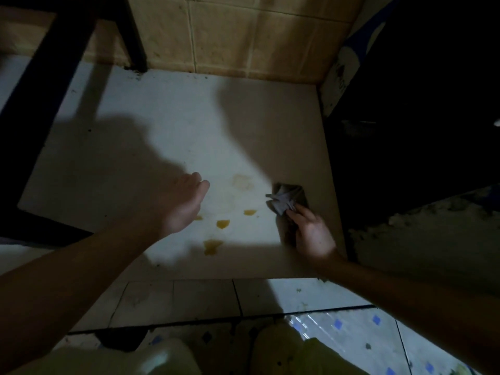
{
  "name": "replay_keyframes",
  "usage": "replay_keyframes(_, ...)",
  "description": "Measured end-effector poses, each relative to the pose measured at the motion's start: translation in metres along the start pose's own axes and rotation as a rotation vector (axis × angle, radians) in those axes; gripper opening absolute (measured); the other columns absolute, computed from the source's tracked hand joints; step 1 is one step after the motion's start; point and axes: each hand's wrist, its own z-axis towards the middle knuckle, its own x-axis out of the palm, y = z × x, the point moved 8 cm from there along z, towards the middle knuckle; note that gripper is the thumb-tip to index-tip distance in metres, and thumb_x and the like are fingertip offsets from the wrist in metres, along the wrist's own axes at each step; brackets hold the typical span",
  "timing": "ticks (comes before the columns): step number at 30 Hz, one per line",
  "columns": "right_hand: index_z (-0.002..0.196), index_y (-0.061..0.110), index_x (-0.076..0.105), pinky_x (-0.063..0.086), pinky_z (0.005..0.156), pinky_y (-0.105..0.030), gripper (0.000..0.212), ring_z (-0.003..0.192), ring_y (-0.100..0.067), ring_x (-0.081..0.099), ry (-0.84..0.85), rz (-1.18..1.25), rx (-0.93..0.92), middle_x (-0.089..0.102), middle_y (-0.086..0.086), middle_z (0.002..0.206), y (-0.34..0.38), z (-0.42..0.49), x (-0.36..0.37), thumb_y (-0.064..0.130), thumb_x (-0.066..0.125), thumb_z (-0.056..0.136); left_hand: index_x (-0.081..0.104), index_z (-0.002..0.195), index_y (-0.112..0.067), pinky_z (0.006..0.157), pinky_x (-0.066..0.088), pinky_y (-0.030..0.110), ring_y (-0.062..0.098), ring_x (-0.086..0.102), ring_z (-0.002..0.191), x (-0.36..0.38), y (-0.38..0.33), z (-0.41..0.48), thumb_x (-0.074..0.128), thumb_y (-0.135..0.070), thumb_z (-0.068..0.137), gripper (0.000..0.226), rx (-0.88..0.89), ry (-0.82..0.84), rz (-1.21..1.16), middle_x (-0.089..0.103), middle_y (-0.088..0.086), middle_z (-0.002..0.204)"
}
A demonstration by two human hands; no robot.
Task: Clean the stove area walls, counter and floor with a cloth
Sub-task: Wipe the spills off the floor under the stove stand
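Now | left hand (181, 204) flat | right hand (311, 234) grips cloth (286, 199) | yellow stains (223, 224), white surface (167, 115) | tiled wall (230, 36)

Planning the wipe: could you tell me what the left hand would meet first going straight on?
The left hand likely crosses bare floor until the tiled wall; the pale stain lies slightly right.

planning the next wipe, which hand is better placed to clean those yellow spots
Right, probably. The right hand grips the cloth just beside the yellow spots; the left hand is open and holds nothing.
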Motion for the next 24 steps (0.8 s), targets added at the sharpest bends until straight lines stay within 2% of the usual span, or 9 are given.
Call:
replay_keyframes(4, 0.137, 0.015, 0.046, 0.042, 0.095, -0.039, 0.053, 0.118, -0.033, 0.041, -0.042, 0.035, -0.04, 0.043, -0.01, 0.142, 0.025, -0.008, 0.002, -0.003, 0.042, 0.088, 0.052, 0.112, -0.014, 0.085, 0.046, 0.045, 0.032, 0.051, 0.104, 0.002, 0.008, -0.005, 0.047, -0.008, 0.085, 0.028, -0.044, 0.008, -0.002, 0.05, 0.01, 0.113)
replay_keyframes(9, 0.136, 0.015, 0.048, 0.041, 0.097, -0.039, 0.049, 0.121, -0.03, 0.039, -0.023, 0.091, -0.125, 0.044, -0.01, 0.141, 0.064, -0.001, 0.009, 0.003, 0.043, 0.089, 0.05, 0.119, -0.012, 0.096, 0.042, 0.043, 0.03, 0.049, 0.113, -0.003, 0.014, -0.016, 0.044, -0.008, 0.09, 0.03, -0.073, 0.086, -0.04, 0.049, 0.011, 0.122)
replay_keyframes(18, 0.137, 0.017, 0.046, 0.041, 0.098, -0.039, 0.048, 0.121, -0.03, 0.037, 0.049, 0.092, -0.245, 0.039, -0.008, 0.144, 0.132, 0.029, 0.031, 0.005, 0.043, 0.09, 0.052, 0.117, -0.006, 0.086, 0.044, 0.043, 0.03, 0.052, 0.1, -0.027, 0.022, -0.064, 0.043, -0.007, 0.09, 0.028, -0.064, -0.015, -0.174, 0.051, 0.012, 0.111)
replay_keyframes(24, 0.136, 0.016, 0.048, 0.036, 0.1, -0.037, 0.051, 0.122, -0.031, 0.036, 0.065, 0.093, -0.32, 0.041, -0.008, 0.143, 0.171, 0.049, 0.042, 0.001, 0.045, 0.087, 0.049, 0.122, -0.007, 0.089, 0.043, 0.038, 0.026, 0.049, 0.105, -0.016, 0.043, -0.104, 0.049, -0.01, 0.091, 0.031, -0.22, 0.053, -0.214, 0.048, 0.011, 0.121)
